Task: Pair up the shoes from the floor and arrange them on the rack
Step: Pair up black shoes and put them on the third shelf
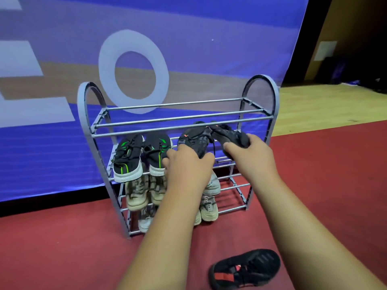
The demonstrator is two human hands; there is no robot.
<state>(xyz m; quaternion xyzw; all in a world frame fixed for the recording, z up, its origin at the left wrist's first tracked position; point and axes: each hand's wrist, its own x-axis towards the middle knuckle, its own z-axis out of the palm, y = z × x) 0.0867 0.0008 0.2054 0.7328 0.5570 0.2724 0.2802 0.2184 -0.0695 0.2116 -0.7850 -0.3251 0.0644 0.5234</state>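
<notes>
Toes point into rack: left hand grips left shoe straight; right hand grips right shoe skewed, heel rightward.

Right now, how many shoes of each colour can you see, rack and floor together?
Black shoes with green stripes: 2
Dark grey shoes with orange marks: 2
Pale beige shoes: at least 5, others may be hidden
Black-and-red shoe: 1
Total: at least 10

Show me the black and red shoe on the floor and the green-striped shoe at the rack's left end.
black and red shoe (246, 268): head view, middle of its upper.
green-striped shoe (127, 158): head view, on its black upper.
</notes>
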